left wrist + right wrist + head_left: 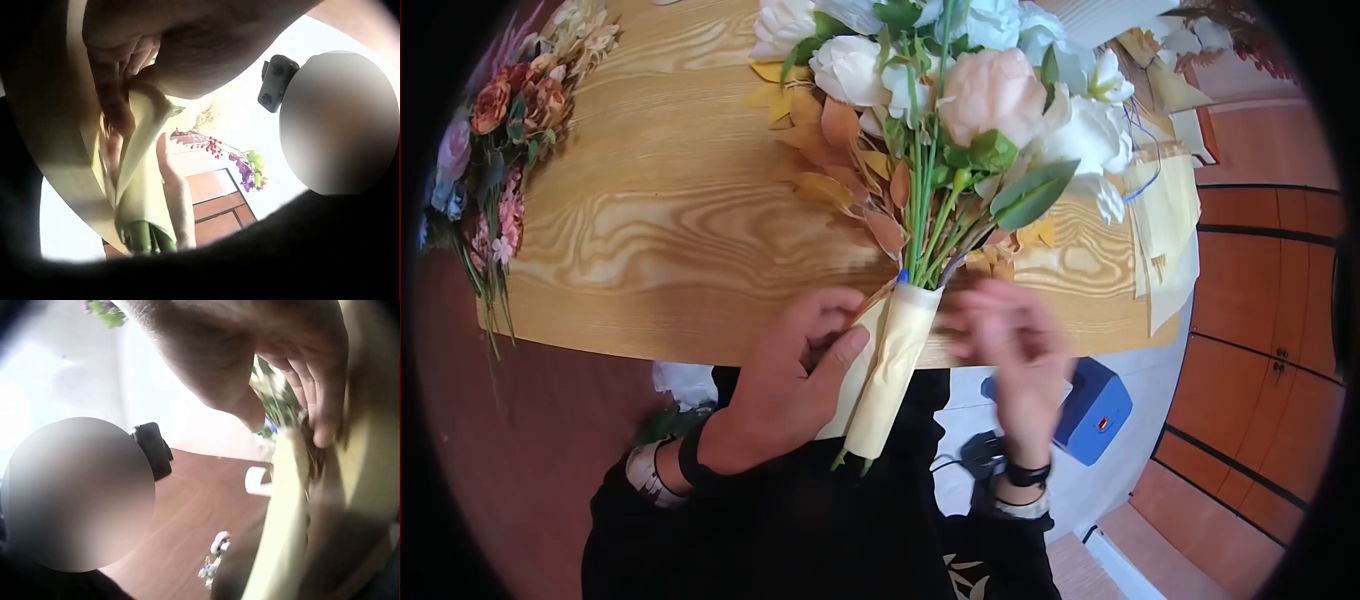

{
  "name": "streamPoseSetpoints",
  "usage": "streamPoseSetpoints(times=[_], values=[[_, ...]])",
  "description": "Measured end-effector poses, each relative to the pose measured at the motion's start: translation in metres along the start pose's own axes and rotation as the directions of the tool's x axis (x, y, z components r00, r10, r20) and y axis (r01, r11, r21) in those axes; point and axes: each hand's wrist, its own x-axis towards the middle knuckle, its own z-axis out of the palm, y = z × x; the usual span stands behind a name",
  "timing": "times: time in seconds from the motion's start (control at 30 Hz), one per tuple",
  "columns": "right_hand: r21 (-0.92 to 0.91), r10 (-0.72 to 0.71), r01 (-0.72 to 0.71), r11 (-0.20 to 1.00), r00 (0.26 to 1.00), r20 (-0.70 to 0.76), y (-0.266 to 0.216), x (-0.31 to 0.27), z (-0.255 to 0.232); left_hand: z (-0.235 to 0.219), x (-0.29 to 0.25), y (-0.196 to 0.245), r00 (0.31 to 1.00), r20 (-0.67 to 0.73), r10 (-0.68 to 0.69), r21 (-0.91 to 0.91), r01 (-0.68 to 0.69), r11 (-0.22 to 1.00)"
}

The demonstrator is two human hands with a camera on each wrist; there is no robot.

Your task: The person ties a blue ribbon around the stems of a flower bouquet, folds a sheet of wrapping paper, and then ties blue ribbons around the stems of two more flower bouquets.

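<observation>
A bouquet of artificial flowers [995,95] lies over the table's front edge, its white and pink heads pointing away from me. Pale yellow paper [890,375] is wrapped round its stems, and green stem ends [866,466] poke out at the bottom. With thumb and fingers, my left hand [785,385] pinches the paper's loose flap [142,128] on the left side. Close to the right of the wrap's top, my right hand [1012,345] is blurred, its fingers [324,419] loosely bent beside the stems and holding nothing. Some blue [270,425] shows at the wrap's upper rim.
More artificial flowers [520,105] lie along the wooden table's [670,230] left end. Sheets of pale paper [1168,235] hang at its right edge, near a thin blue cord [1145,185]. A blue box [1092,410] stands below the table on the right.
</observation>
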Motion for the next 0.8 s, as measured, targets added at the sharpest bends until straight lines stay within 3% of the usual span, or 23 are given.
streamPoseSetpoints(times=[0.03, 0.07, 0.13, 0.17, 0.2, 0.23, 0.27, 0.33, 0.37, 0.43, 0.47, 0.5, 0.53, 0.57, 0.6, 0.63, 0.67, 0.7, 0.73, 0.77, 0.8], values=[[0.122, 0.027, -0.052, 0.991, 0.980, 0.197, 0.018, -0.005, 0.004, 0.001, -0.002, 0.004, 0.999, -0.020, -0.033, -0.121, 0.030, 0.992], [0.216, -0.041, -0.034, 0.976, 0.943, 0.331, 0.022, -0.008, 0.014, 0.001, -0.002, 0.005, 0.999, -0.011, -0.034, -0.110, 0.033, 0.993], [0.388, -0.099, -0.099, 0.917, 0.883, 0.458, 0.034, -0.011, 0.018, -0.001, -0.002, 0.007, 0.997, 0.054, -0.054, -0.209, 0.064, 0.976], [0.391, -0.104, -0.093, 0.916, 0.884, 0.456, 0.034, -0.012, 0.022, -0.002, -0.002, 0.010, 0.997, 0.057, -0.050, -0.206, 0.061, 0.977], [0.479, -0.125, -0.122, 0.869, 0.883, 0.452, 0.034, -0.012, 0.028, -0.005, -0.001, 0.016, 0.992, 0.108, 0.062, 0.211, -0.084, 0.974], [0.562, -0.147, -0.151, 0.813, 0.882, 0.449, 0.033, -0.011, 0.031, -0.008, -0.001, 0.019, 0.970, 0.197, 0.144, 0.580, -0.233, 0.781], [0.561, -0.152, -0.148, 0.815, 0.879, 0.453, 0.033, -0.011, 0.033, -0.012, -0.003, 0.018, 0.969, 0.194, 0.151, 0.580, -0.237, 0.779], [0.550, -0.180, -0.134, 0.824, 0.860, 0.478, 0.036, -0.010, 0.035, -0.019, -0.010, 0.017, 0.944, 0.264, 0.198, 0.839, -0.326, 0.436], [0.569, -0.175, -0.134, 0.812, 0.873, 0.456, 0.041, -0.011, 0.034, -0.020, -0.013, 0.019, 0.946, 0.259, 0.196, 0.842, -0.320, 0.434], [0.494, -0.171, -0.091, 0.865, 0.872, 0.460, 0.038, -0.012, 0.032, -0.020, -0.019, 0.027, 0.973, 0.214, -0.085, 0.574, -0.055, 0.817], [0.412, -0.168, -0.041, 0.910, 0.873, 0.458, 0.035, -0.013, 0.032, -0.020, -0.020, 0.026, 0.974, 0.207, -0.087, 0.577, -0.050, 0.815], [0.455, -0.130, -0.088, 0.886, 0.895, 0.427, 0.036, -0.013, 0.033, -0.021, -0.019, 0.020, 0.967, 0.217, -0.135, 0.281, 0.071, 0.957], [0.461, -0.133, -0.088, 0.883, 0.895, 0.427, 0.034, -0.012, 0.033, -0.021, -0.018, 0.016, 0.953, 0.247, -0.177, -0.045, 0.194, 0.980], [0.368, -0.057, -0.113, 0.923, 0.906, 0.420, 0.032, -0.010, 0.031, -0.020, -0.015, 0.012, 0.953, 0.245, -0.178, -0.039, 0.193, 0.980], [0.271, 0.020, -0.142, 0.952, 0.912, 0.409, 0.030, -0.008, 0.032, -0.019, -0.010, 0.009, 0.911, 0.312, -0.271, -0.271, 0.358, 0.893], [0.245, -0.055, -0.016, 0.969, 0.958, 0.283, 0.026, -0.007, 0.040, -0.018, -0.006, 0.007, 0.856, 0.395, -0.333, -0.474, 0.500, 0.725], [0.246, -0.055, -0.019, 0.969, 0.955, 0.292, 0.018, -0.008, 0.036, -0.018, -0.003, 0.006, 0.860, 0.387, -0.332, -0.478, 0.495, 0.726], [-0.111, -0.108, 0.148, 0.983, 0.947, 0.303, 0.007, -0.009, 0.025, -0.018, 0.000, 0.005, 0.861, 0.406, -0.306, -0.458, 0.482, 0.747], [-0.448, -0.152, 0.297, 0.843, 0.931, 0.330, -0.004, -0.013, 0.020, -0.018, 0.001, 0.005, 0.859, 0.427, -0.283, -0.437, 0.470, 0.767], [-0.423, -0.168, 0.245, 0.873, 0.963, 0.211, -0.013, -0.020, 0.023, -0.018, 0.001, 0.002, 0.859, 0.424, -0.287, -0.437, 0.472, 0.765], [-0.453, -0.180, 0.267, 0.851, 0.957, 0.226, -0.020, -0.024, 0.017, -0.018, 0.001, -0.002, 0.861, 0.439, -0.258, -0.416, 0.449, 0.791]])
